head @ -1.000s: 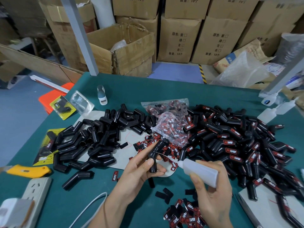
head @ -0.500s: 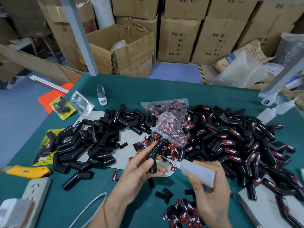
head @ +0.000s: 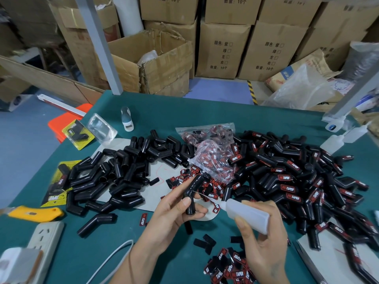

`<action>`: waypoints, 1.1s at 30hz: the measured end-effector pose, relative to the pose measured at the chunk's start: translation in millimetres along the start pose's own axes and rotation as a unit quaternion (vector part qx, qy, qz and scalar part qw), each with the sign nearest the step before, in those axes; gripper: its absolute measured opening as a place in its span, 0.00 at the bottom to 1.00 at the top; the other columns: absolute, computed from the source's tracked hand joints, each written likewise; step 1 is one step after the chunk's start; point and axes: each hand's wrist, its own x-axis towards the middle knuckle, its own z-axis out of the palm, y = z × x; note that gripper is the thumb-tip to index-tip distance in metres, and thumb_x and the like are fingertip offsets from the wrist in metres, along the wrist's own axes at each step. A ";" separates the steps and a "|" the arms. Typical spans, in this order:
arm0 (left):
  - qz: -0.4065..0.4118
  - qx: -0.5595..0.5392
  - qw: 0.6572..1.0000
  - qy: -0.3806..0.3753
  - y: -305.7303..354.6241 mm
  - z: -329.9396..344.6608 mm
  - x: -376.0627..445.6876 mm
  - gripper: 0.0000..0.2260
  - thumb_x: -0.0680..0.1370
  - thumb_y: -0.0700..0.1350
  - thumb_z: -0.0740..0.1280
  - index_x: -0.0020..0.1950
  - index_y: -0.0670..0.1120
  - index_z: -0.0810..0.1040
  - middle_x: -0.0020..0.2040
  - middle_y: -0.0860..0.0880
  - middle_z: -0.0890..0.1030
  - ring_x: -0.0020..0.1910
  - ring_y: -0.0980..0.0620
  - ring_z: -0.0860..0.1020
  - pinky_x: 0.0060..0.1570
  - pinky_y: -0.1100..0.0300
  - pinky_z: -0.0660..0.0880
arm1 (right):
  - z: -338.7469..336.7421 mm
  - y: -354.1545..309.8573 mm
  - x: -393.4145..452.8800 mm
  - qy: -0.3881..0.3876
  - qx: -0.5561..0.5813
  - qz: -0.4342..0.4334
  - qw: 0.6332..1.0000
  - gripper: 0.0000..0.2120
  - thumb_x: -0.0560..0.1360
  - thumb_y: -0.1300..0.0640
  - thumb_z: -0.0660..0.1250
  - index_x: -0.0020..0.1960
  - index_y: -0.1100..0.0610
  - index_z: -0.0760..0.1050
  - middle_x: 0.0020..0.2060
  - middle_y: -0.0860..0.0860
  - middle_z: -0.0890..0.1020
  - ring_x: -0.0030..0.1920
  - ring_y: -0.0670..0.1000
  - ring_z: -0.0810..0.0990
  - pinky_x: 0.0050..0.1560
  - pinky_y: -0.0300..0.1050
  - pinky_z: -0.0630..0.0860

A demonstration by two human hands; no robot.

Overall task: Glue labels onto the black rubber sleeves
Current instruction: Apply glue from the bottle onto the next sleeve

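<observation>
Sleeve [head: 191, 193] upright in left hand [head: 174, 210], pinched at its lower leg. Right hand [head: 264, 240] grips glue bottle [head: 247, 214]; nozzle points left, just short of sleeve.

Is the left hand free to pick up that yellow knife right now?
Probably not yet: the left hand grips a black sleeve. Nothing covers the yellow knife at the table's left edge, so setting the sleeve down should free it.

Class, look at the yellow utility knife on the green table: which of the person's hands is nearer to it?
Left. The left hand, holding a black rubber sleeve, is the one on the yellow utility knife's side. The right hand, gripping the glue bottle, is farther off, beyond the left.
</observation>
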 end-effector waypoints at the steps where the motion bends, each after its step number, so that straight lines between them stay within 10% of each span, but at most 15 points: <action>1: 0.001 -0.001 1.000 0.002 0.3 0.4 0.2 0.25 0.79 0.39 0.68 0.77 0.43 0.74 0.54 0.39 0.82 0.49 0.38 0.85 0.50 0.50 0.84 | -0.2 -0.1 0.3 0.002 0.000 -0.001 1.000 0.12 0.79 0.37 0.68 0.61 0.36 0.76 0.51 0.43 0.78 0.51 0.49 0.80 0.47 0.35 0.75; 33: -0.007 -0.009 1.000 -0.017 -1.9 1.6 0.0 0.22 0.79 0.38 0.67 0.74 0.45 0.77 0.54 0.40 0.82 0.50 0.36 0.86 0.50 0.50 0.84 | -1.8 -0.6 -0.3 0.013 -0.008 -0.017 1.000 0.12 0.78 0.41 0.70 0.61 0.35 0.75 0.51 0.40 0.77 0.51 0.47 0.80 0.48 0.33 0.75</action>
